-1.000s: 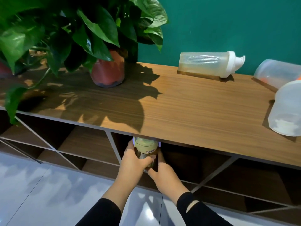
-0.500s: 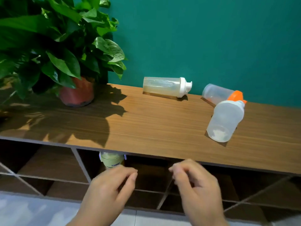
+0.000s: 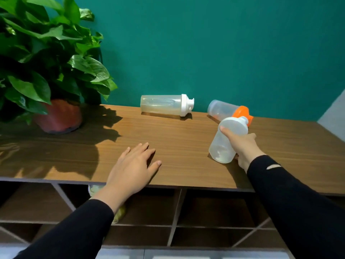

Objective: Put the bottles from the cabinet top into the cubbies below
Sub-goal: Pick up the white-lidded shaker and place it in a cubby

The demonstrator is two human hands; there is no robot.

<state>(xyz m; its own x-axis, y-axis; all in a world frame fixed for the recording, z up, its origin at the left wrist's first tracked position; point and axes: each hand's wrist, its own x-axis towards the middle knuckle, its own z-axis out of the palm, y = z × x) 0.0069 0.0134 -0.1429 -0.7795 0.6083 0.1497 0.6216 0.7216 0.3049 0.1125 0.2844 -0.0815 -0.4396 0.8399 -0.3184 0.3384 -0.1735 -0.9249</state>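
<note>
A: Your right hand [image 3: 242,146] is wrapped around the frosted translucent plastic bottle with the white cap [image 3: 226,139], fingers round the upper body near the cap. The base is on or just off the wooden cabinet top [image 3: 186,146]; I can't tell which. Gripping high probably lets you tip it upright for the carry.

B: Left?

A: Your left hand [image 3: 133,165] is empty, fingers spread, palm flat near the front edge of the top. Looks like a brace while you reach across.

B: Rest of the bottles?

A: Clear plastic bottle with an orange cap [image 3: 222,109] lies on its side right behind the held one, against the teal wall. Clear ribbed bottle with a white spout lid [image 3: 164,105] lies on its side further left, also at the wall. One pale yellow-green bottle [image 3: 95,189] is already in a cubby [image 3: 145,206] below, mostly hidden by your left wrist.

B: So three to go.

A: By my read, yes. Potted green plant in the red-brown pot [image 3: 57,116] stays out of your path, well left.
</note>
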